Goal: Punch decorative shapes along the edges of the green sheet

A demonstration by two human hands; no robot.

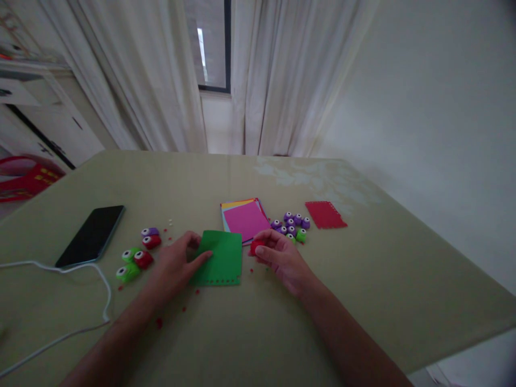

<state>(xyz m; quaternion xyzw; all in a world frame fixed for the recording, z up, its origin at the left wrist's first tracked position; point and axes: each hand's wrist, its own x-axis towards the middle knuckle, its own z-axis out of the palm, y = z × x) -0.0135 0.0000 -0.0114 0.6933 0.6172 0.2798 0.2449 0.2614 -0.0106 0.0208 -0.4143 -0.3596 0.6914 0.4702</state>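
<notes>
Sheet (223, 260) in plain green near the middle of a pale table (374, 285), a row of small punched holes along the near edge. Left hand (177, 263) at its left side, thumb across the top face, forefinger bent by the far left corner; impossible to tell whether pinching the sheet or only steadying it. Right hand (284, 259) just past the right edge, thumb and fingers drawn narrow around a small red piece (255, 246), partly hidden by the fingertips. Just behind the green sheet, a loose stack of coloured sheets (245, 217), magenta on top, yellow, pale blue and red at the borders. Beside the right hand, a cluster of small purple pieces (297, 219) with round white eyes, plus green ones (301, 235). Farther right, a separate red sheet (325, 215) with notched edges. Near the left forearm, a mixed group of eyed pieces (143, 259): purple, red and green. Tiny red bits (159, 323) scattered about. Farther left, a dark-screened phone (92, 234) and a looping white cable (105, 290). Beyond the table, pale curtains (149, 75) on both sides of a narrow window (212, 43).
</notes>
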